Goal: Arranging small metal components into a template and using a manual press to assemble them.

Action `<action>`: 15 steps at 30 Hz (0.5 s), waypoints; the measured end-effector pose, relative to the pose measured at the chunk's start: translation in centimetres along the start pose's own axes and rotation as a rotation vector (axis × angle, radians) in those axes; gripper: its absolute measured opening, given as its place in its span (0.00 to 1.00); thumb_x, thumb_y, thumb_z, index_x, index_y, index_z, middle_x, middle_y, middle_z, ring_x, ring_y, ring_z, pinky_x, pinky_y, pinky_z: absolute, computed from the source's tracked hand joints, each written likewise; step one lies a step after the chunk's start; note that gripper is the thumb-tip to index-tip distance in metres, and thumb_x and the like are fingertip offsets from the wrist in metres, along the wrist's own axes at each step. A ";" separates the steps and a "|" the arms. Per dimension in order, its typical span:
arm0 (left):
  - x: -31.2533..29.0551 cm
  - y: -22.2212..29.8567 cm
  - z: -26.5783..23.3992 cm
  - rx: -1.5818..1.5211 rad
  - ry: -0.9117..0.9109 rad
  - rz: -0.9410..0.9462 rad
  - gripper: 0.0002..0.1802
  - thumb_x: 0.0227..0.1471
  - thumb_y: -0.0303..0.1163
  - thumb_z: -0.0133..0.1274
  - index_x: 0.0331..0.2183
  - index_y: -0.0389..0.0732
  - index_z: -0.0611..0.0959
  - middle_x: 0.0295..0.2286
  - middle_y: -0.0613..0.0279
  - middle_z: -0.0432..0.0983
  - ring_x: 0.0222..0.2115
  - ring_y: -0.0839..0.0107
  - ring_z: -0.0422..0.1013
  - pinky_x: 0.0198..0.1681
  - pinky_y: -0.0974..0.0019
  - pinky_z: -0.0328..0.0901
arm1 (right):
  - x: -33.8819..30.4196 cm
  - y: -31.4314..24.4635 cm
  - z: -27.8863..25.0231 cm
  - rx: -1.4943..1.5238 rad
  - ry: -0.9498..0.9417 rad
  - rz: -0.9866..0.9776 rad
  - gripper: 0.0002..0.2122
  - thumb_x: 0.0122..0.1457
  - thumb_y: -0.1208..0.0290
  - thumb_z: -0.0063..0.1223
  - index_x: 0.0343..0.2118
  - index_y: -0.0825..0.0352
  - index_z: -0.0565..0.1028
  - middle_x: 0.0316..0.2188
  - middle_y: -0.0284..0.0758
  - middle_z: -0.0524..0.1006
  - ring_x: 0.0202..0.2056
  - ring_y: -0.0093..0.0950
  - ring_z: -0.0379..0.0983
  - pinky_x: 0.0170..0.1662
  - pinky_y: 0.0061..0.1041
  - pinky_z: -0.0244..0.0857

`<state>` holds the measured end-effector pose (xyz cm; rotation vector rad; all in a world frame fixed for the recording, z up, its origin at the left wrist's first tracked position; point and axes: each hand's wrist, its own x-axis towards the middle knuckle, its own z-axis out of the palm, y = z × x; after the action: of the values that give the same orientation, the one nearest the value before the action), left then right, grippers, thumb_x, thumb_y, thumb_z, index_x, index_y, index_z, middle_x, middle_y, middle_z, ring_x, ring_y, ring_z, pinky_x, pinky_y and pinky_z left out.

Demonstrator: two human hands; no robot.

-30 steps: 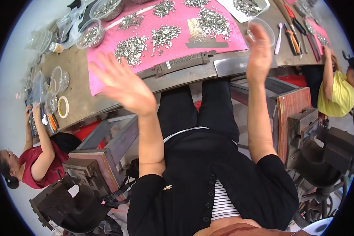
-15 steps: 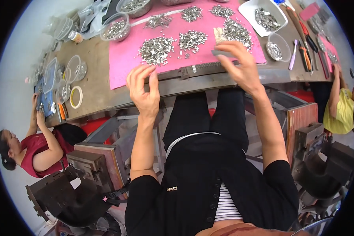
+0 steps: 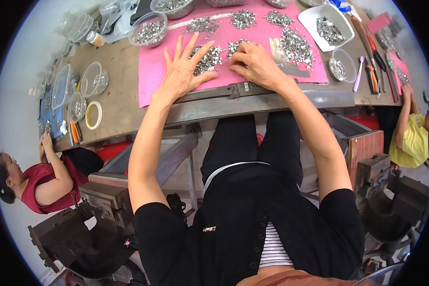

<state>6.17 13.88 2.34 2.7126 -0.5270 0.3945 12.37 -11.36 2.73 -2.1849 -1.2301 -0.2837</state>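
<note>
My left hand [image 3: 182, 71] lies open with spread fingers over a pile of small silvery metal pieces [image 3: 207, 62] on a pink ribbed mat [image 3: 150, 76]. To its right, my right hand [image 3: 257, 66] is closed, thumb and fingers curled together at the near edge of a second metal pile [image 3: 234, 47]. Whatever it pinches is too small or hidden to make out. Beside that wrist a flat grey metal strip [image 3: 296, 71] rests on the mat. A long metal bar fixture [image 3: 233, 90] runs along the table's front edge, below both hands.
More metal pieces fill a white tray [image 3: 328, 47], a round tub [image 3: 337, 71] and a clear bowl [image 3: 148, 33]. Pliers [image 3: 371, 76] and a purple-handled brush [image 3: 358, 74] lie right. A tape roll [image 3: 94, 115] sits left. Co-workers sit at both sides.
Both hands have moved onto the mat; the left has spread over the left pile, and the right has shifted left to the middle pile. The grey strip has left the right hand.
</note>
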 end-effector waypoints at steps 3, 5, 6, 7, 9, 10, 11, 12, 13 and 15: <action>0.9 -1.5 1.4 0.069 -0.002 0.000 0.40 0.58 0.63 0.49 0.67 0.63 0.62 0.69 0.56 0.49 0.68 0.39 0.42 0.64 0.22 0.36 | -0.3 -0.2 -0.4 -0.042 0.049 0.012 0.06 0.53 0.70 0.65 0.33 0.62 0.81 0.31 0.34 0.73 0.36 0.35 0.71 0.42 0.36 0.64; 1.4 -2.0 1.6 0.053 0.021 -0.020 0.39 0.59 0.63 0.49 0.67 0.62 0.62 0.68 0.56 0.50 0.68 0.40 0.43 0.64 0.23 0.36 | -0.3 -1.2 -0.4 -0.007 0.006 -0.030 0.06 0.54 0.69 0.64 0.33 0.60 0.81 0.31 0.33 0.73 0.36 0.34 0.71 0.42 0.35 0.62; 1.7 -2.1 1.7 0.038 0.045 -0.032 0.39 0.59 0.62 0.49 0.67 0.62 0.63 0.68 0.56 0.51 0.68 0.40 0.44 0.65 0.24 0.36 | -0.2 -1.4 -0.4 0.025 -0.032 -0.069 0.06 0.54 0.67 0.63 0.34 0.59 0.81 0.30 0.32 0.72 0.37 0.32 0.71 0.43 0.35 0.60; 2.0 -2.2 1.7 0.014 0.073 -0.045 0.40 0.58 0.63 0.49 0.67 0.61 0.62 0.67 0.55 0.52 0.68 0.41 0.45 0.65 0.25 0.35 | -0.4 -1.4 -0.1 -0.018 -0.027 -0.077 0.06 0.54 0.67 0.63 0.34 0.59 0.82 0.30 0.32 0.71 0.37 0.31 0.71 0.43 0.34 0.59; 1.9 -2.1 1.1 -0.018 0.086 -0.044 0.42 0.56 0.64 0.51 0.67 0.61 0.62 0.67 0.54 0.52 0.68 0.40 0.44 0.65 0.25 0.35 | -0.4 -0.7 -0.4 -0.030 -0.028 -0.041 0.06 0.54 0.67 0.63 0.34 0.59 0.82 0.30 0.32 0.71 0.37 0.31 0.71 0.43 0.34 0.60; 1.9 -1.8 0.6 -0.052 0.099 -0.042 0.45 0.53 0.65 0.54 0.67 0.60 0.62 0.67 0.53 0.52 0.68 0.40 0.43 0.65 0.25 0.34 | -0.5 -0.3 -0.6 -0.044 -0.027 -0.003 0.06 0.54 0.67 0.63 0.34 0.58 0.82 0.30 0.32 0.72 0.37 0.31 0.71 0.43 0.34 0.60; 1.5 -1.3 0.1 -0.052 0.100 -0.043 0.45 0.53 0.65 0.54 0.67 0.60 0.62 0.67 0.53 0.52 0.68 0.40 0.43 0.65 0.25 0.34 | -0.7 -0.1 -0.9 -0.072 -0.010 0.002 0.05 0.55 0.69 0.63 0.34 0.60 0.81 0.31 0.32 0.73 0.36 0.32 0.71 0.43 0.34 0.61; 1.1 -0.3 -0.6 -0.040 0.056 -0.008 0.49 0.50 0.66 0.56 0.67 0.60 0.61 0.67 0.52 0.51 0.69 0.40 0.42 0.65 0.24 0.34 | -0.6 0.0 -1.0 -0.073 -0.010 0.003 0.05 0.55 0.69 0.63 0.34 0.60 0.81 0.31 0.32 0.73 0.36 0.32 0.71 0.43 0.34 0.61; 0.9 0.2 -0.9 -0.027 0.013 0.028 0.52 0.47 0.67 0.59 0.67 0.60 0.61 0.68 0.51 0.50 0.69 0.40 0.41 0.65 0.23 0.33 | -0.6 0.1 -0.9 -0.060 -0.006 0.011 0.05 0.55 0.70 0.62 0.35 0.59 0.81 0.31 0.32 0.73 0.37 0.32 0.71 0.43 0.34 0.61; 0.8 0.0 0.1 0.029 -0.019 0.042 0.56 0.42 0.68 0.62 0.67 0.59 0.61 0.68 0.51 0.50 0.69 0.40 0.40 0.64 0.22 0.33 | -0.1 0.0 -0.4 -0.043 -0.004 0.017 0.05 0.55 0.70 0.62 0.35 0.59 0.81 0.32 0.33 0.73 0.37 0.32 0.72 0.43 0.34 0.61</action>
<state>6.93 13.55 2.50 2.7393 -0.5882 0.3901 12.32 -11.69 3.05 -2.2329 -1.2175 -0.3018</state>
